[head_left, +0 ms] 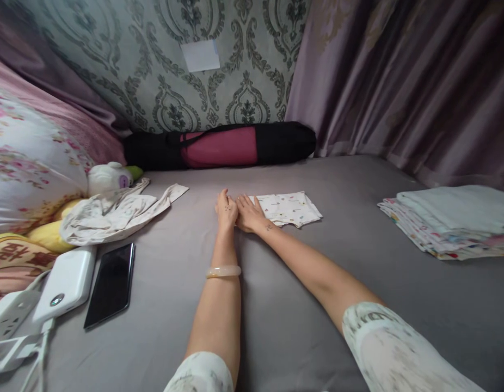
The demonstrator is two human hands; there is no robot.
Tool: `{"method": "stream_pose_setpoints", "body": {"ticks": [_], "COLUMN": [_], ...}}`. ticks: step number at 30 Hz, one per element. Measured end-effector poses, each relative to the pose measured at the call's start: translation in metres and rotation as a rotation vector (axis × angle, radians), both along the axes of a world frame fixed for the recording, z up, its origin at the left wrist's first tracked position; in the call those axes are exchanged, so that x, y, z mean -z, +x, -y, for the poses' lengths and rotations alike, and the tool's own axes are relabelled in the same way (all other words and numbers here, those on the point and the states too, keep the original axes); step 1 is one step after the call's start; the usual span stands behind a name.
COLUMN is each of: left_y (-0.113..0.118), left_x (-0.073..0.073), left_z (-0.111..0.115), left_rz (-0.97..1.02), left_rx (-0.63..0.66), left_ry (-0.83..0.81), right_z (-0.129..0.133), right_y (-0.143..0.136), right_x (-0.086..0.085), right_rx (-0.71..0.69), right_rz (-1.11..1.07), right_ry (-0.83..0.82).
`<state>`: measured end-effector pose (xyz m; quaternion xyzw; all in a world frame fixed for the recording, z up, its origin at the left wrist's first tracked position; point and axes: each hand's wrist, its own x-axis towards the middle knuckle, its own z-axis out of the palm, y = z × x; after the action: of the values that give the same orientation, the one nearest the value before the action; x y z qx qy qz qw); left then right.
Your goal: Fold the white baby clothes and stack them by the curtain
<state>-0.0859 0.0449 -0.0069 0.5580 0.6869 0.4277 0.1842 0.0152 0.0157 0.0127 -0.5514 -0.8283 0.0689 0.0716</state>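
A folded white garment [287, 208] with small coloured prints lies flat on the grey bed sheet. My right hand [250, 213] rests on its left part, palm down and fingers stretched out. Against it, at the garment's left end, is my left hand [226, 210], turned on its side with curled fingers. Whatever those fingers hold, if anything, is hidden. A pale bangle [223, 271] circles my left forearm. Left of my hands lies a crumpled light patterned cloth [121, 215].
A stack of folded cloths [456, 215] sits at the right. On the left are a black phone [111, 286], a white power bank [66, 283], a power strip [15, 313] with cables, and plush toys [107, 178]. A black and pink long bag [219, 147] lies along the wall.
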Motion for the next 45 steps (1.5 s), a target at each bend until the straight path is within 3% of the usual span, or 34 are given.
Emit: {"method": "stream_pose_setpoints", "body": {"ticks": [8,11,13,16,19,25,35,42,45], "left_y": [0.007,0.013,0.019,0.032,0.047,0.061,0.064,0.064,0.061], "left_x": [-0.011,-0.017,-0.019,-0.019,-0.016,-0.006,-0.011,-0.009,-0.012], "left_z": [0.007,0.008,0.009,0.013,0.019,0.03,0.035,0.034,0.034], "left_rz": [-0.045,-0.02,-0.049,-0.174,-0.352,-0.592,-0.664,-0.671,-0.658], "left_rx": [0.046,0.116,0.168,0.268,0.389,0.521,0.435,0.459,0.363], "left_ry": [-0.041,-0.008,0.027,0.026,-0.002,-0.1,-0.094,-0.179,-0.134], "right_z": [0.003,0.001,0.001,0.003,0.007,0.009,0.012,0.014,0.014], "right_y": [-0.001,0.013,0.031,0.064,0.091,0.099,0.116,0.119,0.126], "right_x": [-0.001,-0.008,-0.012,-0.012,-0.007,0.003,-0.001,0.001,-0.002], "right_rx": [-0.014,-0.011,0.062,0.174,0.196,0.199,0.23,0.235,0.24], "right_rz": [-0.025,-0.092,-0.123,-0.092,-0.027,0.001,-0.005,0.007,0.012], "right_ry": [-0.025,-0.043,-0.005,0.053,0.036,0.014,0.016,-0.013,-0.027]}}
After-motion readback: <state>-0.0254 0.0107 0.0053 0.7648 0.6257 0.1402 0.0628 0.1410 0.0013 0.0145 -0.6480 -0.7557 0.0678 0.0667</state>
